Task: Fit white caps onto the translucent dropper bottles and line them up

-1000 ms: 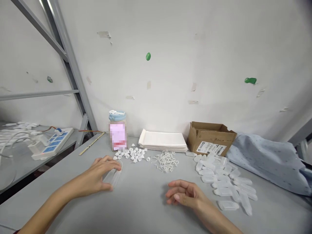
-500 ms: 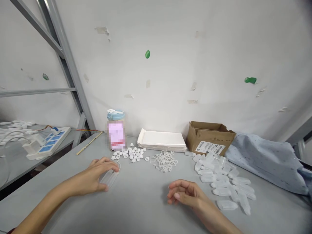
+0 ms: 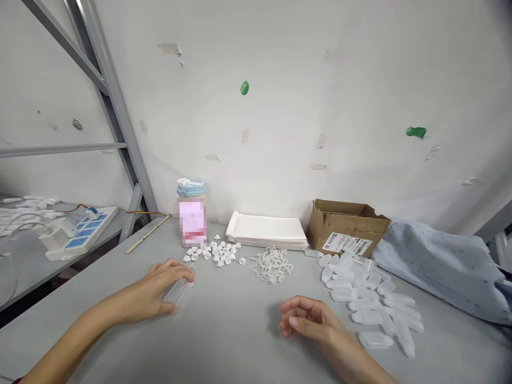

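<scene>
My left hand (image 3: 168, 285) is at the left of the grey table, thumb and fingers bent around clear plastic sleeves (image 3: 178, 292) lying flat. A thin white loop (image 3: 194, 273) sticks out at their far end, by my fingertips; my palm hides part of the sleeves. My right hand (image 3: 306, 320) hovers over the table at centre right, holding nothing, its fingers loosely curled and the thumb apart. Ahead of it lies a tangle of white cord loops (image 3: 272, 265). Small white caps (image 3: 220, 252) are scattered beyond my left hand. Many more clear sleeves (image 3: 366, 298) are heaped to the right.
Against the wall stand a lidded cup (image 3: 192, 189), a stack of white envelopes (image 3: 267, 229) and an open cardboard box (image 3: 346, 226). Blue cloth (image 3: 440, 266) lies at right. A power strip (image 3: 86, 232) sits on the left-hand table, beside a metal frame (image 3: 116, 106).
The camera view has shifted very slightly. My left hand stays around the sleeves, and my right hand keeps nearly the same pose, a touch further right in the picture.
</scene>
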A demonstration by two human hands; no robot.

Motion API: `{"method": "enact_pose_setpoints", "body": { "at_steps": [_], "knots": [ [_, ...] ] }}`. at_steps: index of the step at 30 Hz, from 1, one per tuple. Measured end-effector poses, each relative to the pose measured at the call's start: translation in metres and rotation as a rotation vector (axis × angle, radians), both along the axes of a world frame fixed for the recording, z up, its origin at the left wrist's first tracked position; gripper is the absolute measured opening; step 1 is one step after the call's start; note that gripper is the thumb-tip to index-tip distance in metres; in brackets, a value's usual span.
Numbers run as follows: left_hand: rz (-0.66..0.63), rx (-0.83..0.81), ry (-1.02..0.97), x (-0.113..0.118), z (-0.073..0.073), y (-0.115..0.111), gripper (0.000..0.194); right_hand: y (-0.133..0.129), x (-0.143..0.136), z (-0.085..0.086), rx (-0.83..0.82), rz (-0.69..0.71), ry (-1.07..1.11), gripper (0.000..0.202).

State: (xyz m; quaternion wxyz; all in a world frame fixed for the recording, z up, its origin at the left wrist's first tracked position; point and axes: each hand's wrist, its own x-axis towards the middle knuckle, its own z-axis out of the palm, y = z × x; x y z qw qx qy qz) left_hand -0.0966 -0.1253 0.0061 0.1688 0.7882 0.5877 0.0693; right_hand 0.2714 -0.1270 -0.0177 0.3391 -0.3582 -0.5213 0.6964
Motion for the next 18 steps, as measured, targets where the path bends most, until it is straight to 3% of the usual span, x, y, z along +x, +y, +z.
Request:
{"method": "enact_pose_setpoints", "body": {
  "at_steps": [8,18],
  "knots": [
    [0.009,-0.036,-0.009,0.003,0.003,0.0,0.048,0.001,0.001,-0.001,-0.007,-0.013,-0.001,0.026],
    [0.008,0.036,-0.063,-0.013,-0.011,-0.004,0.056,0.003,0.006,0.0,0.02,-0.033,0.018,0.024]
  ]
}}
